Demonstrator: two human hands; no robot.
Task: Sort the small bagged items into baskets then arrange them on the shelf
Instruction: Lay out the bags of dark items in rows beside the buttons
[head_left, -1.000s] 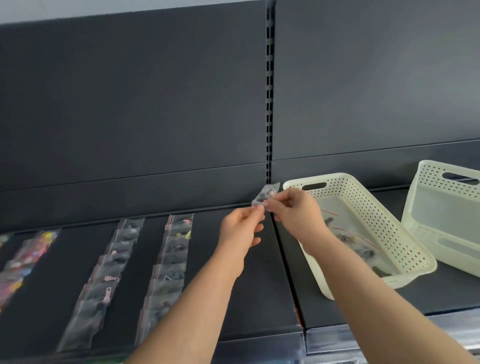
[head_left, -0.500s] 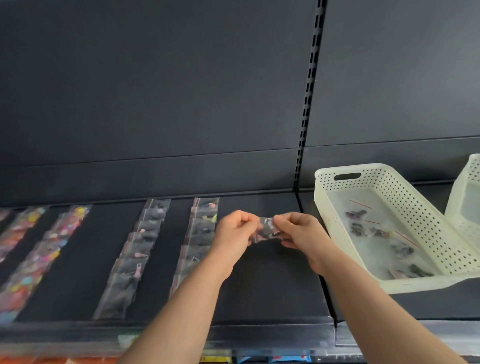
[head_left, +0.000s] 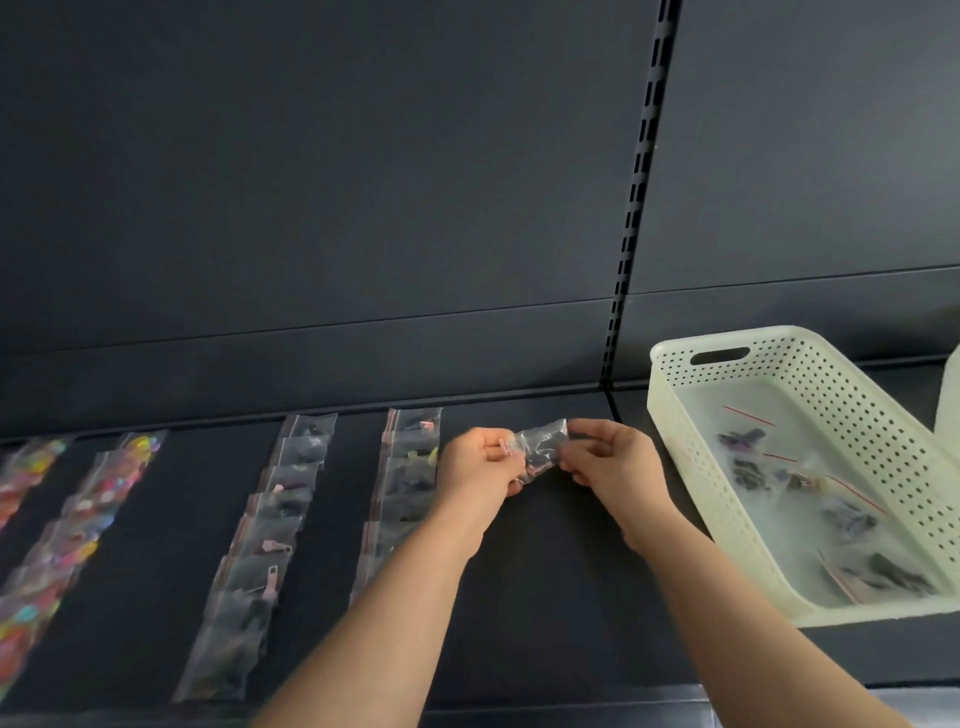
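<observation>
The small clear bag (head_left: 543, 449) is over the shelf (head_left: 545, 597), toward its back edge, stretched between your hands. Your left hand (head_left: 480, 465) pinches one end and your right hand (head_left: 610, 462) the other, each grip clamped on plastic. Its dark contents are too blurred to name. Rows of bags (head_left: 405, 483) lie just beside your left hand, and the colourful rows (head_left: 78, 530) are cut off at left. The cream basket (head_left: 691, 467) on the right holds more bags

Dark back panel (head_left: 311, 182), slotted upright rail (head_left: 640, 208)
</observation>
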